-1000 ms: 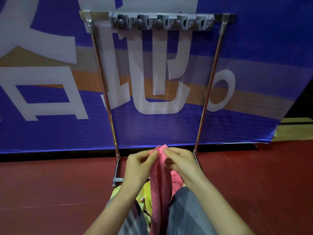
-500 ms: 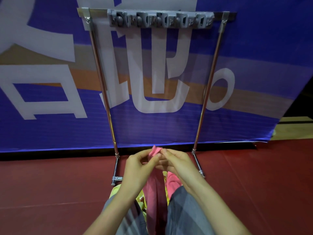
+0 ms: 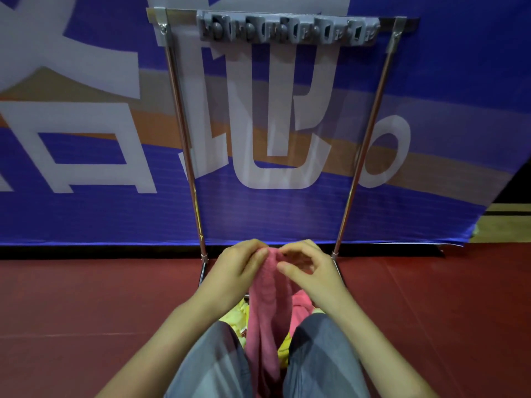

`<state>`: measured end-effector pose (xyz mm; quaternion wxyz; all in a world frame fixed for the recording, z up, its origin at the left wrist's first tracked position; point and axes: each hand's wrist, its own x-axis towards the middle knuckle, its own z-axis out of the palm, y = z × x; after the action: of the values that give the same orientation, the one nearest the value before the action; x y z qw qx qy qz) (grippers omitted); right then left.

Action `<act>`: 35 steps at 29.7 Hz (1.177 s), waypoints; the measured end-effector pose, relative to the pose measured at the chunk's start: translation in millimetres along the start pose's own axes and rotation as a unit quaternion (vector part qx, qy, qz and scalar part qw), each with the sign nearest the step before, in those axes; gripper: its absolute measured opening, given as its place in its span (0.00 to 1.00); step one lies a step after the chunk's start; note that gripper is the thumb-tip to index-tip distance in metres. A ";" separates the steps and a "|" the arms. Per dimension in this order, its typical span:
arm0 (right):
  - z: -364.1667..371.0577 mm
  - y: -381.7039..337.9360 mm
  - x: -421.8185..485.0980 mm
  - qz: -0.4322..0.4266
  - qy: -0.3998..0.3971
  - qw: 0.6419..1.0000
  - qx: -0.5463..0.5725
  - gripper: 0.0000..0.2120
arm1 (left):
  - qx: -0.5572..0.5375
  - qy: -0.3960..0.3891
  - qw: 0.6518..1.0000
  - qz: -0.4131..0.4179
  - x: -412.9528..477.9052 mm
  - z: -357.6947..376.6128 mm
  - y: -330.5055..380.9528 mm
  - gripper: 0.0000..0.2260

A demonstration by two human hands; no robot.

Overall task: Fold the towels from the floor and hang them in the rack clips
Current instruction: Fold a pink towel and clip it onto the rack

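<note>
Pinching the top fold of a pink towel point(image 3: 265, 305) between left hand point(image 3: 238, 271) and right hand point(image 3: 309, 267), low before the rack clips point(image 3: 287, 30); soft, light, limp terry, probably best gripped at the folded corner.

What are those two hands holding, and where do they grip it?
Both the left hand and right hand pinch the top edge of a folded pink terry towel, which hangs down between the knees.
</note>
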<state>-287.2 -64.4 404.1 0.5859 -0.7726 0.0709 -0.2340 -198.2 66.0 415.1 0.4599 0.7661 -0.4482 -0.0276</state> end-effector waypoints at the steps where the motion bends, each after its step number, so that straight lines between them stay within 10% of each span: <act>1: -0.3 1.4 1.1 -0.012 -0.001 1.000 -0.023 0.14 | 0.006 -0.005 1.000 0.004 0.5 -1.6 0.3 0.15; 15: -17.9 58.2 -6.0 0.071 -0.067 0.987 -0.129 0.11 | 0.027 0.005 1.000 0.002 3.8 -27.0 2.6 0.09; 29: -66.3 2.4 31.9 -0.031 0.089 0.980 -0.173 0.10 | 0.380 -0.032 0.921 0.082 8.0 -55.7 -9.8 0.28; 35: -69.8 -25.8 46.2 -0.060 0.122 0.973 -0.185 0.09 | 0.388 -0.048 0.919 0.050 33.5 -67.8 4.8 0.15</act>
<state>-281.7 -135.2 455.5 0.4047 -0.8360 0.1375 -0.3443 -150.6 87.5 470.1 0.1059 0.8587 -0.4830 0.1349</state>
